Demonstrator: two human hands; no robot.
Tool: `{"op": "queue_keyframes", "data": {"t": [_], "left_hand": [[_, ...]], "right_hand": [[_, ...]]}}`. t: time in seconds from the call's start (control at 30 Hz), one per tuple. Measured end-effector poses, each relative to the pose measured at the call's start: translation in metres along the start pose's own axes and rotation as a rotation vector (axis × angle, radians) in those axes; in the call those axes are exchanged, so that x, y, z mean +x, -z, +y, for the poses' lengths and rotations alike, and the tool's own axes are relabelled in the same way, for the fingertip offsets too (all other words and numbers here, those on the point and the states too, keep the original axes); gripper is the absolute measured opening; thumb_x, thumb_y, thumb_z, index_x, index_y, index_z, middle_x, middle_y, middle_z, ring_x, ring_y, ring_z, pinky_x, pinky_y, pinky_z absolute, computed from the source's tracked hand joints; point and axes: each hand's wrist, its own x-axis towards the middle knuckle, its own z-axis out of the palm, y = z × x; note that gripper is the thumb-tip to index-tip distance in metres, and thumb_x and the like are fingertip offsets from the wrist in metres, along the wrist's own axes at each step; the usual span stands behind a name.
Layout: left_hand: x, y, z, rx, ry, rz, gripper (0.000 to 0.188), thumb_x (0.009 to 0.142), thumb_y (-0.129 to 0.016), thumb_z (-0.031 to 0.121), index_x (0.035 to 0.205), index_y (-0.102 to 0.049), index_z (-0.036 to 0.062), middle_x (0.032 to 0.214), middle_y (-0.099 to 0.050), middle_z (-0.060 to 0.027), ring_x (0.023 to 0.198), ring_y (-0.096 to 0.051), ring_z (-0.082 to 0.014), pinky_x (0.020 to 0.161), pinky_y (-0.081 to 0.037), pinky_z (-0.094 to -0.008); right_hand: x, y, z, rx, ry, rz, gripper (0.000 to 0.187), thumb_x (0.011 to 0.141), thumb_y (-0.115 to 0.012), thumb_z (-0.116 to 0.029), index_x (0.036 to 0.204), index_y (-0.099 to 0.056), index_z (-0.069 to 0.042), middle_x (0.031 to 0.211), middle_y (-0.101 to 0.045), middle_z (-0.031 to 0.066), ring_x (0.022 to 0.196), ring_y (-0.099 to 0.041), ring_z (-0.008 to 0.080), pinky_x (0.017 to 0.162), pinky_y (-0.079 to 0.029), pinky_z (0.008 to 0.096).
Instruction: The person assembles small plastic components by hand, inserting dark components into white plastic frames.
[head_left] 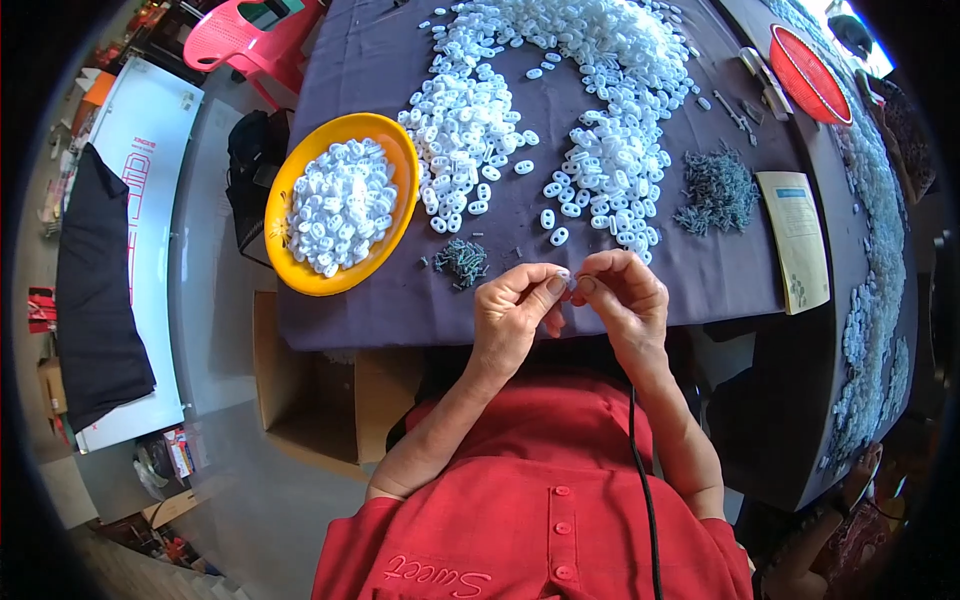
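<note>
Just over the table's front edge, my left hand (pixel 515 312) and my right hand (pixel 633 305) meet fingertip to fingertip. The left thumb and forefinger pinch a small white oval piece (pixel 565 275). Right thumb and forefinger are pressed together against its side; whatever they hold is too small to make out. Beyond my hands lies a big heap of white two-holed plastic ovals (pixel 615 180), with another arm of the heap (pixel 462 130) to the left. Small dark grey pins lie in a little pile (pixel 461 261) by my left hand and a larger pile (pixel 718 190) to the right.
A yellow bowl (pixel 408 190) of white ovals sits at the table's left edge. Right are a booklet (pixel 795 240), a red basket (pixel 810 75) and more ovals on a second table (pixel 870 300). Below left stands an open cardboard box (pixel 300 435); another person's arm (pixel 830 530) shows lower right.
</note>
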Motion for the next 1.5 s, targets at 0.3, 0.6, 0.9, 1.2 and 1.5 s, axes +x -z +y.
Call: {"op": "queue_keyframes", "data": {"t": [0.3, 0.6, 0.9, 1.2, 1.5], "left_hand": [[-0.002, -0.003, -0.001, -0.004, 0.005, 0.003, 0.013, 0.087, -0.059, 0.012, 0.089, -0.064, 0.0005, 0.072, -0.064, -0.0040, 0.052, -0.052, -0.0047, 0.045, -0.044, -0.0189], [-0.003, -0.003, -0.006, -0.019, 0.032, 0.026, 0.013, 0.087, -0.059, 0.012, 0.090, -0.063, 0.0007, 0.073, -0.064, -0.0050, 0.052, -0.052, -0.0049, 0.045, -0.044, -0.0191], [-0.001, -0.003, -0.008, -0.079, 0.051, 0.020, 0.013, 0.086, -0.060, 0.013, 0.089, -0.063, 0.0003, 0.073, -0.065, -0.0052, 0.052, -0.052, -0.0048, 0.044, -0.044, -0.0186], [-0.004, -0.006, -0.013, 0.016, 0.046, 0.060, 0.012, 0.086, -0.061, 0.012, 0.087, -0.063, -0.0004, 0.072, -0.063, -0.0047, 0.050, -0.051, -0.0065, 0.043, -0.041, -0.0194], [0.007, 0.002, -0.018, -0.158, 0.112, 0.039, 0.015, 0.086, -0.059, 0.011, 0.095, -0.061, -0.0008, 0.075, -0.064, -0.0062, 0.054, -0.057, -0.0089, 0.047, -0.048, -0.0205]], "right_hand": [[-0.003, -0.003, 0.003, 0.093, 0.050, 0.012, 0.011, 0.083, -0.056, 0.006, 0.093, -0.055, 0.001, 0.083, -0.060, 0.0035, 0.077, -0.060, 0.0099, 0.069, -0.048, 0.0215], [-0.004, -0.003, 0.007, -0.006, 0.089, 0.005, 0.011, 0.084, -0.055, 0.007, 0.092, -0.055, 0.001, 0.080, -0.060, 0.0025, 0.076, -0.060, 0.0089, 0.067, -0.046, 0.0196], [-0.004, -0.001, 0.010, 0.013, 0.064, 0.013, 0.011, 0.083, -0.056, 0.007, 0.092, -0.055, 0.000, 0.080, -0.060, 0.0025, 0.074, -0.059, 0.0080, 0.065, -0.045, 0.0185], [-0.005, 0.003, 0.010, -0.318, 0.144, 0.035, 0.012, 0.079, -0.059, 0.008, 0.088, -0.056, 0.001, 0.077, -0.061, 0.0032, 0.071, -0.060, 0.0079, 0.062, -0.046, 0.0200], [0.002, 0.002, 0.021, -0.237, 0.102, 0.078, 0.014, 0.079, -0.058, 0.008, 0.090, -0.057, 0.000, 0.078, -0.061, 0.0026, 0.073, -0.058, 0.0075, 0.065, -0.047, 0.0208]]}}
